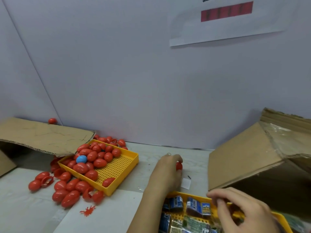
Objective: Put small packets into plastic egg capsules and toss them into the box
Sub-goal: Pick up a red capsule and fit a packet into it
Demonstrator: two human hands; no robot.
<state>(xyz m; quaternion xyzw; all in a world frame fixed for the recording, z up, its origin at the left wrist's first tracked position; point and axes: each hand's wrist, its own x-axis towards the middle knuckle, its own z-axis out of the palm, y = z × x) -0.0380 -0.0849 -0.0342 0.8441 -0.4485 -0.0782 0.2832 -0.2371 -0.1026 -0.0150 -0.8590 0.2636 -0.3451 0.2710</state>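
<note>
Red egg capsule point(179, 166) is sitting in the grip of the left hand point(166, 172), whose fingers are curling round it just above the table point(151, 158), to the right of the yellow perforated tray point(117, 167) taken as landmark. That tray is lying tilted, its left end resting on loose capsules, and is holding a heap of red capsules point(94, 158) with one blue capsule point(81, 159) among them. More red capsules point(67, 190), some of them open halves, are lying scattered on the table in front of and to the left of the tray, and a few are sitting behind it against the wall. A torn cardboard flap point(45, 137) is overhanging the tray's rear left corner, with a single red capsule point(52, 121) lying beyond it. A red splat-shaped piece point(88, 210) is lying in front of the tray. Well to the right of the tray, a cardboard box point(252, 158) is standing tipped with its opening facing the person. A second yellow tray point(178, 194), nearer the person and right of the landmark, is holding small packets point(193, 206). The right hand point(242, 214) is hovering over this second tray with fingers loosely curled; whether its grip is holding a packet cannot be determined. A small white paper square point(186, 183) is lying between the left hand and the second tray.
</note>
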